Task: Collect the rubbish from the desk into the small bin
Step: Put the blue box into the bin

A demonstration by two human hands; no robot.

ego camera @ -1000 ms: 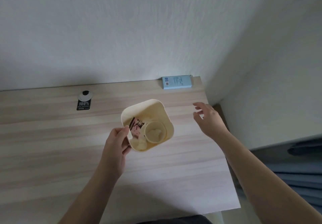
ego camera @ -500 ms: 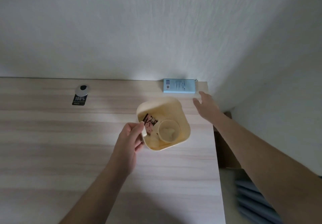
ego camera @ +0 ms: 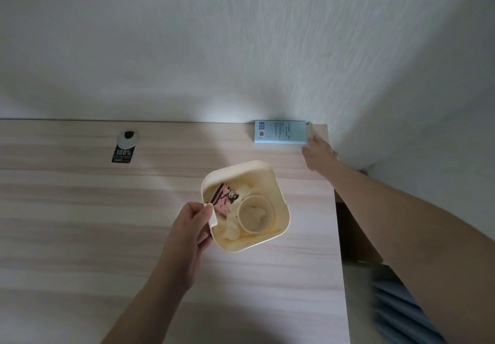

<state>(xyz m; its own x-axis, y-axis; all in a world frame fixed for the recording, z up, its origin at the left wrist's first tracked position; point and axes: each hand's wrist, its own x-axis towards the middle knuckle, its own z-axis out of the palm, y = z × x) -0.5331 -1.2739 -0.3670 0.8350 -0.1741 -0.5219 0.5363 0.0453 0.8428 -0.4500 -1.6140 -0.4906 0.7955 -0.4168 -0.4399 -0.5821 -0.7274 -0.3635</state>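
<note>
My left hand (ego camera: 191,232) is clamped on the small bin's (ego camera: 278,196) near-left rim above the tabletop (ego camera: 80,223). My right hand (ego camera: 317,156), fingers apart, touches the blue box (ego camera: 280,131) at the far-right corner. Collection step; next, a firm grip on that box.

The right hand's fingertips (ego camera: 312,140) meet the blue box (ego camera: 280,132), which lies hard against the wall (ego camera: 241,49) at the desk's (ego camera: 80,223) far corner, leaving no room beyond or to the right of them. Left of those fingers, bare desktop runs open to a grommet (ego camera: 127,138) and black tag (ego camera: 122,154). Nearer, the bin (ego camera: 278,196), pinched at its rim by the left hand (ego camera: 191,232), blocks the middle.
</note>
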